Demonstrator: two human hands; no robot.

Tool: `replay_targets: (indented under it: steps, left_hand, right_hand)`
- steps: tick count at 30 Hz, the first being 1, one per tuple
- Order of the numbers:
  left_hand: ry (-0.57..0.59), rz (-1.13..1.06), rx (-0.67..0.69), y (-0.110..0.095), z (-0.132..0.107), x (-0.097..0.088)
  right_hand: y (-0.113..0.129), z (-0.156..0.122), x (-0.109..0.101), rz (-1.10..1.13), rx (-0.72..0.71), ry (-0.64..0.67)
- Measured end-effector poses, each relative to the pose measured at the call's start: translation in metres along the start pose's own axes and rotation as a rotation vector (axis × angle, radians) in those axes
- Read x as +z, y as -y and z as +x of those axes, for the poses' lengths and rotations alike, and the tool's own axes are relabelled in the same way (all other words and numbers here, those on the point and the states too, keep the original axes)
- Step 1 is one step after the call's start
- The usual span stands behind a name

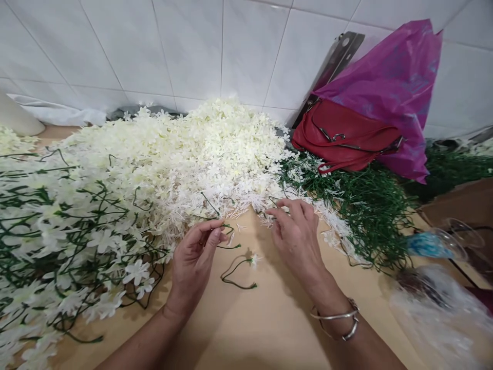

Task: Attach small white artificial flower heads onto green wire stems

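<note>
My left hand [194, 259] pinches a thin green wire stem [231, 246] between thumb and fingers. That stem curls down over the tan tabletop [265, 318] to a small white flower [254, 260]. My right hand [295, 234], with silver bangles on the wrist, reaches into the edge of a big heap of loose white artificial petals [200, 154]. Its fingertips are curled among the petals, and what they hold is hidden.
Finished stems with white flowers [57, 241] lie piled at the left. A mass of bare green stems [365, 205] lies at the right, under a red handbag [342, 136] and a purple plastic bag [389, 82]. Clear plastic bags [435, 303] sit at the lower right. A tiled wall stands behind.
</note>
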State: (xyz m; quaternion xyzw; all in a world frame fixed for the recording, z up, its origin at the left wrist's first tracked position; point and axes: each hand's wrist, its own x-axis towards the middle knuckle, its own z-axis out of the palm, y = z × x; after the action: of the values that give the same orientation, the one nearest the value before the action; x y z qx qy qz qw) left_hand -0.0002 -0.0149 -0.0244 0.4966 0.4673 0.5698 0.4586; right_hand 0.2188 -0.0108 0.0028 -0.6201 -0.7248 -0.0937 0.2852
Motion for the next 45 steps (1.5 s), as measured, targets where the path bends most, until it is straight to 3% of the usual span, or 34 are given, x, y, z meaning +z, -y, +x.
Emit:
replay_targets:
  steps: [5,10,16,20,26,30,35,40,45]
  left_hand:
    - [0.013,-0.067,-0.028,0.001,0.001,0.000]
    - [0.038,-0.098,-0.011,-0.004,0.002,0.002]
    - [0.054,-0.094,-0.028,-0.007,0.002,0.002]
    - [0.064,-0.098,-0.026,-0.009,0.002,0.002]
    - [-0.013,-0.075,-0.016,-0.010,0.003,0.000]
    - [-0.027,0.060,0.117,-0.011,0.003,-0.004]
    - [0.083,0.419,0.395,-0.010,0.004,-0.004]
    - [-0.005,0.617,0.479,-0.005,0.006,-0.004]
    - [-0.063,0.691,0.536,-0.009,0.004,-0.005]
  right_hand:
    - [0.028,0.010,0.015,0.236,-0.110,0.199]
    - [0.026,0.021,0.027,0.320,-0.066,0.351]
    - [0.025,0.014,0.004,0.695,0.202,0.254]
    - [0.026,0.006,0.002,0.889,0.312,0.203]
    - [0.011,0.007,0.010,0.888,0.355,0.132]
    - [0.001,0.008,0.009,0.841,0.275,0.135]
    - [-0.003,0.010,0.005,0.727,0.272,0.090]
    - [-0.006,0.009,0.011,0.668,0.289,-0.011]
    - [-0.006,0.001,0.029,0.685,0.270,0.039]
